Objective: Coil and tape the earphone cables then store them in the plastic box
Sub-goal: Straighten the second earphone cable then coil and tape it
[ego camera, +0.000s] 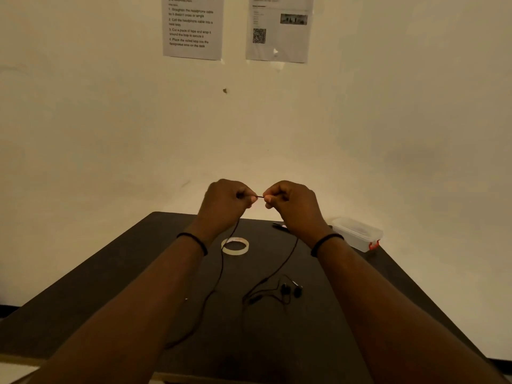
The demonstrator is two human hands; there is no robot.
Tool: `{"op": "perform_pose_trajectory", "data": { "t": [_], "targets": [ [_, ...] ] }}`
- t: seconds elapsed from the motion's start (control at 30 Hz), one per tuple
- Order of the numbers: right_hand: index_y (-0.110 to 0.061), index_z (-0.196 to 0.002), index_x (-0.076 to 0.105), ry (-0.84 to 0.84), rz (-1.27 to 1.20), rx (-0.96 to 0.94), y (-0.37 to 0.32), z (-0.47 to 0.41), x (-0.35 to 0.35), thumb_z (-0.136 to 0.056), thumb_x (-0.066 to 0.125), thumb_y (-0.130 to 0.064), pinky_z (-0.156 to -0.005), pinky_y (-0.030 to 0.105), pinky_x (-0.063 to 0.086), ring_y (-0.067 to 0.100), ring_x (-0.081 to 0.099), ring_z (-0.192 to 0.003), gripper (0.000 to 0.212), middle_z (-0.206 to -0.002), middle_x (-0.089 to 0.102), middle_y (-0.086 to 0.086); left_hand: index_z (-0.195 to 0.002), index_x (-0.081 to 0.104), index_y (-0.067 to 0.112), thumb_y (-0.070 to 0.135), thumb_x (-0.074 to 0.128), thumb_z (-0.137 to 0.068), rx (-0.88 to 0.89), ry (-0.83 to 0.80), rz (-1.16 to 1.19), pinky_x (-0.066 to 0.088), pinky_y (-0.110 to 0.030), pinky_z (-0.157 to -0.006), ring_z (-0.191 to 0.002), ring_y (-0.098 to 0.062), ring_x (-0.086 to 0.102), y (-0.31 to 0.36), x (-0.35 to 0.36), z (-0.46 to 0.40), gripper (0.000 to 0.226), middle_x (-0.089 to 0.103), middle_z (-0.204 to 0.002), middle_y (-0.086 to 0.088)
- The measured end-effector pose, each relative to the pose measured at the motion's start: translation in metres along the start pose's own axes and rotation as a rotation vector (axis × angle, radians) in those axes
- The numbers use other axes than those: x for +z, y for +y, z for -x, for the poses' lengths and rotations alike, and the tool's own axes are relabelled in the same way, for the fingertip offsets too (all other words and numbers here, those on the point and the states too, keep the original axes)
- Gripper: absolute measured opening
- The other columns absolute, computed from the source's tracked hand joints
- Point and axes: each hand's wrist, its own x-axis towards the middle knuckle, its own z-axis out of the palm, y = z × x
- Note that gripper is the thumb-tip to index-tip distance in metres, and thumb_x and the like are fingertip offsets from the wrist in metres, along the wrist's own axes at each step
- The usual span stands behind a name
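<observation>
My left hand (225, 202) and my right hand (291, 203) are raised above the far edge of the dark table (110, 286), each pinching the black earphone cable (221, 261) with a short stretch taut between them. One strand hangs from each hand down to the table. The two earbuds (291, 289) lie on the table near the middle. A clear roll of tape (235, 246) lies flat below my hands. The clear plastic box (357, 233) with a red latch stands at the table's far right corner.
A small dark item (279, 225), partly hidden by my right wrist, lies near the far edge. Two printed sheets (194, 26) hang on the wall behind the table. The floor shows at the lower left and right.
</observation>
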Motion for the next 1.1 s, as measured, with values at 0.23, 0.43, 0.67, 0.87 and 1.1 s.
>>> {"op": "perform_pose_trajectory", "data": {
  "t": [0.23, 0.43, 0.67, 0.87, 1.1],
  "targets": [
    [-0.018, -0.082, 0.072, 0.052, 0.116, 0.029, 0.018, -0.006, -0.044, -0.088, 0.071, -0.027, -0.054, 0.009, 0.037, -0.005, 0.055, -0.055, 0.011, -0.074, 0.069, -0.006, -0.091, 0.077, 0.009, 0.014, 0.068, -0.087, -0.064, 0.350, -0.192, 0.048, -0.029, -0.081, -0.089, -0.024, 0.067, -0.041, -0.059, -0.013, 0.011, 0.075, -0.088, -0.009],
    [-0.020, -0.085, 0.072, 0.027, 0.128, 0.039, 0.018, -0.010, -0.058, -0.089, 0.071, -0.027, -0.050, 0.004, 0.037, -0.002, 0.057, -0.060, 0.008, -0.073, 0.068, -0.007, -0.093, 0.076, 0.008, 0.011, 0.065, -0.088, -0.167, 0.476, -0.294, 0.048, -0.035, -0.080, -0.092, -0.031, 0.066, -0.072, -0.085, -0.010, 0.013, 0.074, -0.091, -0.012],
    [-0.015, -0.079, 0.075, 0.073, 0.133, 0.045, 0.020, -0.008, -0.060, -0.089, 0.071, -0.022, -0.048, 0.005, 0.035, -0.008, 0.051, -0.050, 0.013, -0.071, 0.067, -0.008, -0.093, 0.076, 0.014, 0.010, 0.062, -0.086, -0.396, 0.430, -0.427, 0.047, -0.042, -0.084, -0.098, -0.039, 0.060, -0.082, -0.088, -0.002, 0.016, 0.072, -0.100, -0.012],
    [-0.014, -0.081, 0.073, 0.056, 0.075, -0.006, 0.007, -0.009, -0.040, -0.089, 0.070, -0.024, -0.058, 0.010, 0.042, 0.004, 0.060, -0.067, 0.012, -0.073, 0.068, -0.008, -0.107, 0.072, 0.024, 0.016, 0.068, -0.084, -0.194, 0.109, -0.299, 0.045, -0.030, -0.089, -0.103, -0.020, 0.062, -0.036, -0.056, -0.004, 0.025, 0.071, -0.110, 0.001],
    [-0.016, -0.078, 0.071, -0.032, 0.055, -0.072, -0.008, -0.010, -0.025, -0.092, 0.067, -0.026, -0.050, 0.006, 0.036, -0.006, 0.051, -0.053, 0.017, -0.072, 0.067, -0.005, -0.101, 0.075, 0.014, 0.021, 0.069, -0.088, -0.002, -0.183, 0.309, 0.055, -0.023, -0.079, -0.083, -0.010, 0.069, 0.031, -0.015, -0.007, 0.017, 0.075, -0.088, -0.002]
  ]
}}
